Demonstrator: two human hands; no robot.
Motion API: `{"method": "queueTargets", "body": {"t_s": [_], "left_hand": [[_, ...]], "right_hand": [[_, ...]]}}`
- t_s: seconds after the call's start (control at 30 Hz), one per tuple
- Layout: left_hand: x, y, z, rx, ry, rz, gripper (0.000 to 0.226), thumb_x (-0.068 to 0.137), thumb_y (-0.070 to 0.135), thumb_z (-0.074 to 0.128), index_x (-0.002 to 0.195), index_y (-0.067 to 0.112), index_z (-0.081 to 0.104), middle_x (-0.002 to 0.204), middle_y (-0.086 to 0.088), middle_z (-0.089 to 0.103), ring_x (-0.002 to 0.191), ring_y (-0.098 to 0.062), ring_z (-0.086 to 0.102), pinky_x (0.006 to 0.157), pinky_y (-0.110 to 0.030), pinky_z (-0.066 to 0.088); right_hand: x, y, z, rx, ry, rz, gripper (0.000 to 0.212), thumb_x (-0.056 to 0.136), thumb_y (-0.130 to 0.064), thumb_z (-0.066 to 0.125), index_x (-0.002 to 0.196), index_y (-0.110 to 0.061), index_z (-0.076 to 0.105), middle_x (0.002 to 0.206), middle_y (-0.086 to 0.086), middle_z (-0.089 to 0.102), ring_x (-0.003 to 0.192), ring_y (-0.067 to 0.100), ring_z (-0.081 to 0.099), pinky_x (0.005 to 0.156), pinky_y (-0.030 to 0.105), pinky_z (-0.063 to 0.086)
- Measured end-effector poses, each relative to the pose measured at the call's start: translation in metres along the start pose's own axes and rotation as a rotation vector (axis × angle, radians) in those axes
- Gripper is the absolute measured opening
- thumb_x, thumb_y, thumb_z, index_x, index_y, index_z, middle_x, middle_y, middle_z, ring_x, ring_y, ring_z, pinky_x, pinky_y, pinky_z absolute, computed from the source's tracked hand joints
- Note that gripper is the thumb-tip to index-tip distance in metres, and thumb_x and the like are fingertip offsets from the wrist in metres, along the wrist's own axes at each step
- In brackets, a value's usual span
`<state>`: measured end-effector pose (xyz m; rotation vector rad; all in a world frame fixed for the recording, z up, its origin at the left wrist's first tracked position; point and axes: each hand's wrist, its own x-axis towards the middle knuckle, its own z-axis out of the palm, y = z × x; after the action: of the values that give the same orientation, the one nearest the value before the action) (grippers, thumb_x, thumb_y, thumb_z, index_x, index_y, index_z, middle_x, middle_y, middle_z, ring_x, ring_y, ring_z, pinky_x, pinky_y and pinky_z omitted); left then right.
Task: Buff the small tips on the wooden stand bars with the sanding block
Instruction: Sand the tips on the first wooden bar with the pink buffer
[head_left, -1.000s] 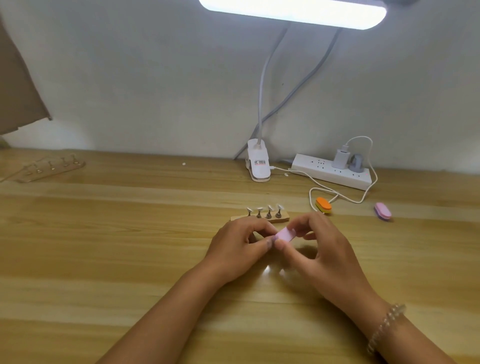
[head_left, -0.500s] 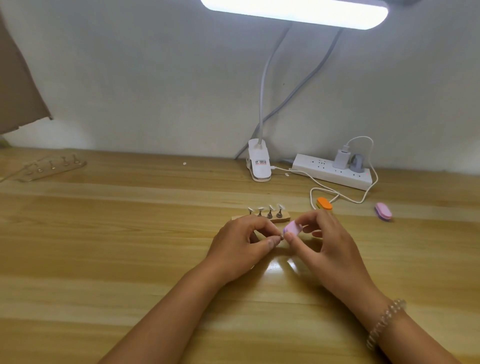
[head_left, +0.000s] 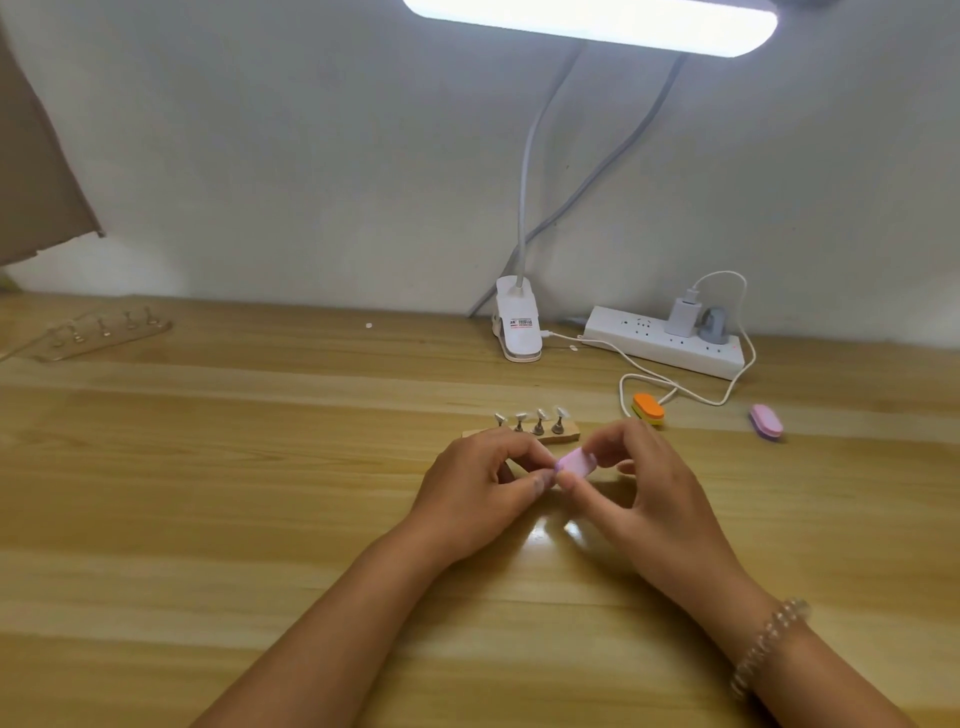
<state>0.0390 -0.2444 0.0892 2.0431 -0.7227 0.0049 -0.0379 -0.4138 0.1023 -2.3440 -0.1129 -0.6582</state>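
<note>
A wooden stand bar (head_left: 563, 435) lies on the table just behind my hands, with several small white tips (head_left: 540, 415) standing on metal pegs. My right hand (head_left: 654, 493) pinches a pink sanding block (head_left: 576, 462) between thumb and fingers. My left hand (head_left: 478, 488) has its fingers curled, and its thumb and forefinger pinch a small tip piece at the block's left end. That piece is almost wholly hidden by the fingers. The left end of the stand bar is behind my left hand.
An orange sanding block (head_left: 648, 408) and another pink one (head_left: 765, 420) lie to the right, by a white cable. A lamp clip (head_left: 517, 327) and a power strip (head_left: 660, 345) stand at the wall. A second stand (head_left: 98, 332) lies far left.
The pink block in my right hand has shifted slightly up and right, then back toward my left fingertips. Both hands stay in about the same place.
</note>
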Motion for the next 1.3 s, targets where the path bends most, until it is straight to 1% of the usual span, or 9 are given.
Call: {"method": "queueTargets", "body": {"t_s": [0.17,0.37,0.53,0.63,0.77,0.87,1.0,1.17,1.3], "left_hand": [[0.000,0.000,-0.001,-0.026,-0.003,0.009,0.024,0.086,0.024,0.071,0.080,0.047,0.069,0.084,0.019,0.068,0.058,-0.001,0.048,0.062,-0.029,0.044],[0.000,-0.002,0.002,-0.089,-0.013,-0.002,0.008,0.089,0.038,0.063,0.089,0.038,0.072,0.090,0.021,0.069,0.056,-0.001,0.046,0.063,-0.033,0.043],[0.000,0.000,0.002,-0.094,-0.055,0.000,0.018,0.088,0.036,0.054,0.094,0.038,0.070,0.088,0.019,0.069,0.069,-0.016,0.061,0.075,-0.052,0.054],[-0.001,0.000,0.002,-0.102,-0.051,0.004,0.018,0.089,0.038,0.052,0.093,0.036,0.070,0.085,0.019,0.069,0.071,-0.011,0.060,0.074,-0.050,0.055],[-0.001,0.002,0.001,-0.103,-0.047,-0.004,0.021,0.090,0.032,0.050,0.095,0.030,0.071,0.081,0.018,0.066,0.072,-0.013,0.060,0.075,-0.052,0.054],[-0.002,0.004,0.000,-0.059,-0.056,-0.004,0.019,0.091,0.037,0.050,0.091,0.033,0.069,0.081,0.020,0.067,0.080,-0.014,0.063,0.077,-0.051,0.053],[-0.002,0.005,-0.001,-0.021,-0.055,0.005,0.019,0.091,0.037,0.049,0.089,0.034,0.068,0.078,0.019,0.064,0.081,-0.018,0.062,0.078,-0.048,0.051],[-0.002,0.006,-0.001,0.000,-0.065,-0.024,0.024,0.090,0.044,0.046,0.092,0.036,0.069,0.079,0.019,0.068,0.084,-0.016,0.065,0.081,-0.045,0.051],[-0.003,0.005,-0.002,0.020,-0.071,-0.005,0.023,0.091,0.041,0.046,0.093,0.034,0.068,0.083,0.015,0.068,0.081,-0.014,0.062,0.078,-0.046,0.051]], "right_hand": [[-0.004,-0.003,0.003,-0.018,-0.041,-0.104,0.026,0.080,-0.030,0.078,0.094,-0.020,0.059,0.094,-0.009,0.060,0.092,0.010,0.058,0.079,0.034,0.049],[0.005,0.007,-0.003,0.142,0.151,0.146,0.019,0.086,-0.033,0.072,0.096,-0.024,0.059,0.099,-0.013,0.065,0.095,0.006,0.061,0.086,0.039,0.051],[-0.003,-0.003,0.003,0.063,-0.002,-0.087,0.020,0.087,-0.023,0.073,0.105,-0.024,0.062,0.107,-0.017,0.065,0.102,0.007,0.062,0.087,0.034,0.051],[0.000,-0.001,0.000,0.073,0.029,-0.006,0.018,0.086,-0.021,0.073,0.101,-0.023,0.064,0.103,-0.017,0.065,0.100,0.005,0.061,0.088,0.036,0.051],[-0.003,-0.006,0.003,0.083,0.006,-0.150,0.025,0.082,-0.012,0.078,0.101,-0.018,0.062,0.103,-0.009,0.065,0.098,0.008,0.063,0.084,0.030,0.053],[0.001,-0.002,0.000,0.154,0.036,-0.001,0.025,0.080,-0.013,0.079,0.098,-0.016,0.062,0.100,-0.009,0.064,0.096,0.008,0.063,0.083,0.035,0.055],[-0.004,-0.007,0.001,0.049,-0.005,-0.193,0.029,0.077,-0.012,0.081,0.096,-0.017,0.060,0.098,-0.008,0.060,0.095,0.010,0.061,0.081,0.030,0.054],[0.002,-0.002,-0.002,0.076,0.060,-0.051,0.027,0.077,-0.009,0.081,0.092,-0.013,0.059,0.096,-0.007,0.059,0.094,0.008,0.061,0.082,0.034,0.055],[-0.004,-0.007,0.001,0.010,-0.042,-0.208,0.030,0.075,-0.010,0.082,0.093,-0.015,0.059,0.097,-0.008,0.056,0.094,0.010,0.060,0.081,0.032,0.054]]}}
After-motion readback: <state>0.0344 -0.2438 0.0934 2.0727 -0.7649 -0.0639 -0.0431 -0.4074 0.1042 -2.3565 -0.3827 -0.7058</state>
